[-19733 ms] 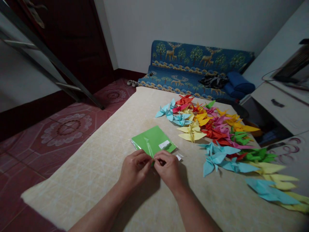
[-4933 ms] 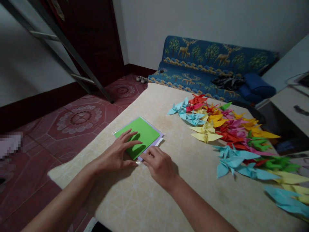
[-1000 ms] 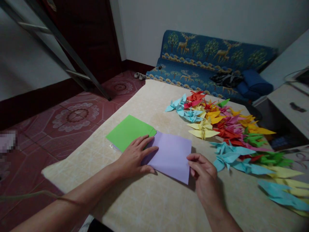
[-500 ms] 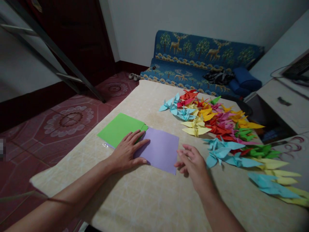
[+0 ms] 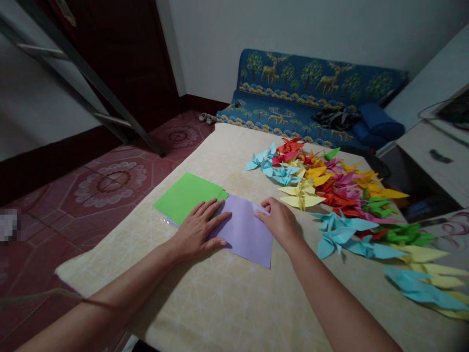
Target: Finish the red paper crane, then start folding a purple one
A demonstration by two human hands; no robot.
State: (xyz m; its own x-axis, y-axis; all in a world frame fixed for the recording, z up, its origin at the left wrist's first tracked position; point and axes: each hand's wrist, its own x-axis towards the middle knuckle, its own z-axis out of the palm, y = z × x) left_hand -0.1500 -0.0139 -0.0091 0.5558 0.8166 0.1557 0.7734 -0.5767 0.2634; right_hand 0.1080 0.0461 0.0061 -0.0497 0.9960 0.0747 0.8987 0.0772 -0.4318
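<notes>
A square sheet of purple paper (image 5: 245,232) lies on the cloth-covered table (image 5: 205,298). My left hand (image 5: 201,225) rests flat on its left side with the fingers spread, and some fingertips reach onto the green paper (image 5: 186,198) beside it. At the purple sheet's far right corner, my right hand (image 5: 280,220) pinches the edge between thumb and fingers; that corner is slightly raised. Clear plastic wrapping peeks out from under the green paper. Right of my right hand lie many folded paper cranes, among them a light blue crane (image 5: 337,232) and a pale yellow crane (image 5: 302,193).
Red, orange, pink and green cranes (image 5: 340,188) cover the table's right side. Behind it stands a blue sofa (image 5: 286,107) with a deer pattern. A metal ladder (image 5: 84,73) leans at the left, and a white cabinet (image 5: 432,146) stands at the right.
My right hand has moved up along the purple paper's right edge and closed on its far corner. My left hand stays on the paper. The whole view has shifted slightly.
</notes>
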